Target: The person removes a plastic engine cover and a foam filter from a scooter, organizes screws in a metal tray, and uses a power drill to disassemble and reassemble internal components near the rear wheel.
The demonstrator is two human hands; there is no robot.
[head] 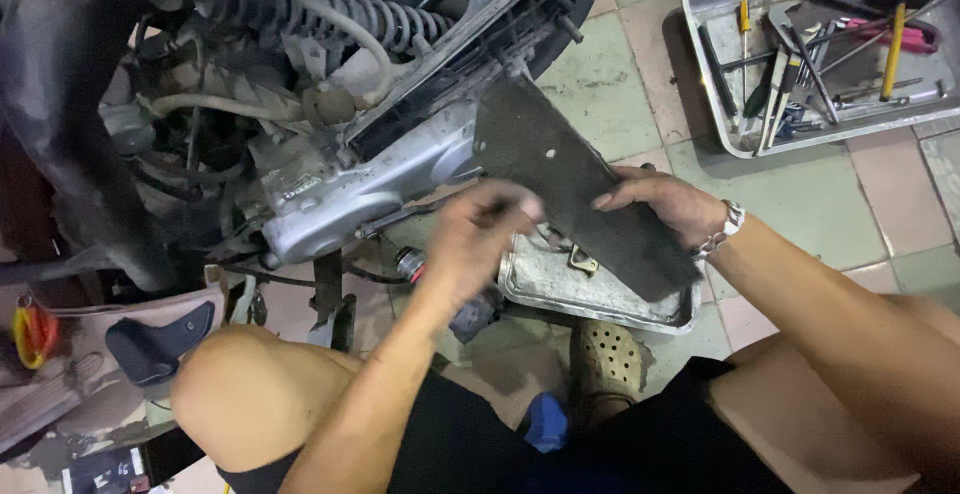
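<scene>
**Dark cover panel being held at scooter engine case**

The right hand [665, 204] is lying over the long dark cover panel [570, 179], its grip pressing the panel steady with the upper end against the grey engine case [350, 199]. The left hand [480, 239] is blurred, its grip closed on something small at the panel's edge (what it holds I cannot tell). A shallow metal tray [560, 289] is sitting directly beneath on the floor, well placed for catching parts. A tool tray [715, 84] is lying well apart.

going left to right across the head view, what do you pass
yellow and red cable loop → black plastic cover on the floor → silver engine casing → left hand → right hand → metal tool tray
</scene>
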